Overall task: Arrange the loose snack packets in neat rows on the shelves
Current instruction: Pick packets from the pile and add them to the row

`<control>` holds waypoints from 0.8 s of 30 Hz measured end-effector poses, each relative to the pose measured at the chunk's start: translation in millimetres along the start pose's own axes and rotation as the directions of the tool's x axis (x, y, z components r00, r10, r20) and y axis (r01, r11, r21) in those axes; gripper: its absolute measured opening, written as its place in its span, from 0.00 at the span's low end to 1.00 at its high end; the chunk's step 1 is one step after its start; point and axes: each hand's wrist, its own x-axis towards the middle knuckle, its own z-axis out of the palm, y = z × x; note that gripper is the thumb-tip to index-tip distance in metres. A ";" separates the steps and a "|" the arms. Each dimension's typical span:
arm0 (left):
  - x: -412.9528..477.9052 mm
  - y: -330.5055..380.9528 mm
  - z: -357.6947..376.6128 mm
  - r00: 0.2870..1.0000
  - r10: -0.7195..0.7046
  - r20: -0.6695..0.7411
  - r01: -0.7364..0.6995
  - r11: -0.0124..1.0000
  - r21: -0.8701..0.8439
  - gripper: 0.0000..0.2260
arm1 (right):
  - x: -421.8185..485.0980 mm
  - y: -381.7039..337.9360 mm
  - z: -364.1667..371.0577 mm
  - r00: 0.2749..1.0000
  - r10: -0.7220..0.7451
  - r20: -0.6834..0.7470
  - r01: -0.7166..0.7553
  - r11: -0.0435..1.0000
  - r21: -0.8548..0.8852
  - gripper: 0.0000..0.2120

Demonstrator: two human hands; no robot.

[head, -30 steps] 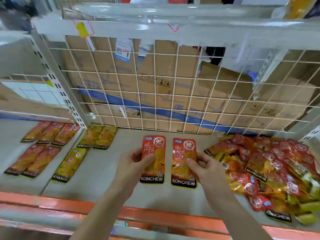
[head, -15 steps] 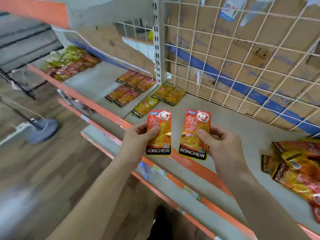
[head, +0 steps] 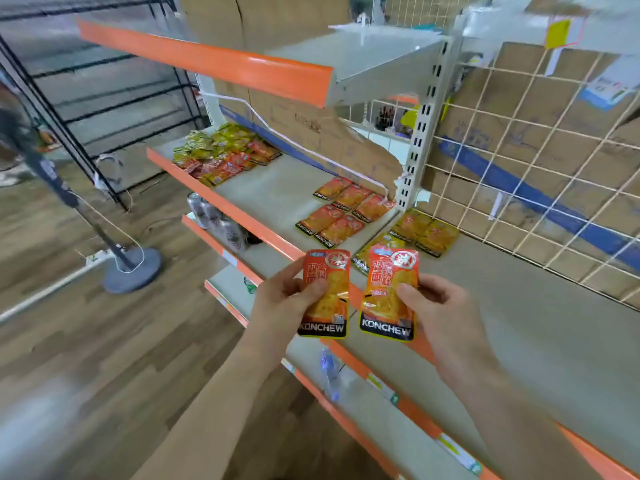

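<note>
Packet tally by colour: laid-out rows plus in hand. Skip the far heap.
Orange packets in rows: 5
Yellow packets in rows: 3, one partly hidden
Orange packets held: 2, one each in left hand and right hand
Total: 10

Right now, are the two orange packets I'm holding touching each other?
Apart. The head view shows a plain strip of shelf between the left packet and the right packet all along their facing edges.

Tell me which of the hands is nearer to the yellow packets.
Right. The right hand is just in front of the yellow packets; the left hand is farther off, to their front-left.
</note>
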 end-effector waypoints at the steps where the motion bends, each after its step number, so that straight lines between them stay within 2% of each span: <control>1: 6.7 3.7 -12.0 1.000 -0.001 0.006 0.001 1.000 0.012 0.18 | 1.6 -0.9 13.9 1.000 0.000 -0.006 0.000 1.000 0.006 0.08; 5: 31.8 15.5 -58.5 0.999 0.026 0.021 -0.028 0.996 0.086 0.15 | 6.9 1.3 66.9 1.000 0.012 -0.017 -0.012 0.999 0.041 0.07; 11: 62.6 22.4 -109.3 0.995 0.051 0.080 -0.060 0.990 0.125 0.16 | 14.1 12.0 124.3 0.998 -0.009 -0.062 0.012 0.999 0.048 0.06; 15: 74.4 22.9 -130.7 0.990 0.070 0.122 -0.087 0.987 0.137 0.16 | 14.4 17.5 147.6 0.994 -0.032 -0.106 0.040 0.997 0.066 0.07; 18: 83.9 23.7 -141.8 0.986 0.066 0.151 -0.086 0.988 0.131 0.15 | 11.4 19.5 159.8 0.995 -0.058 -0.083 0.064 0.995 0.080 0.07; 24: 99.3 30.5 -152.0 0.991 0.023 0.129 -0.037 0.993 0.111 0.11 | 15.7 16.6 174.5 0.995 -0.070 -0.078 0.075 0.996 0.058 0.03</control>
